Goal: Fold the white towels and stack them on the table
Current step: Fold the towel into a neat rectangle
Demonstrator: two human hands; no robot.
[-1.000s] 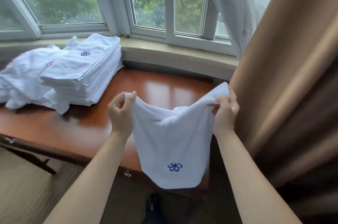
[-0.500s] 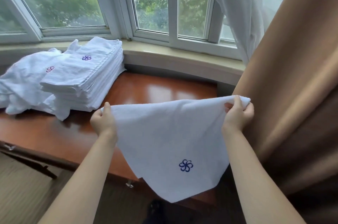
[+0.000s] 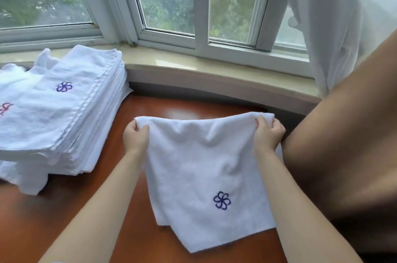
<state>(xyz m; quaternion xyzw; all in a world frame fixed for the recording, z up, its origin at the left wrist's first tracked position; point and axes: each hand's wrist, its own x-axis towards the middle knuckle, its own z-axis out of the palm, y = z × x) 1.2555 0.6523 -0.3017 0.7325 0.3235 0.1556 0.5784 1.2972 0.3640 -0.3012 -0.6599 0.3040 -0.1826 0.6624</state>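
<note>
— What do the hands hold?
— The left hand (image 3: 135, 138) and right hand (image 3: 268, 135) each pinch a top corner of a white towel (image 3: 204, 172), fingers curled over its edge.
— And the towel?
— Spread above the wooden table (image 3: 133, 219), blue flower emblem (image 3: 222, 200) facing up, beside a stack of folded towels (image 3: 64, 112) under the window (image 3: 171, 5).

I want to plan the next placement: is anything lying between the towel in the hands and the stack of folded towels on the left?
Nothing visible does. The towel hangs from the left hand and right hand; between it and the stack only bare table shows.
</note>
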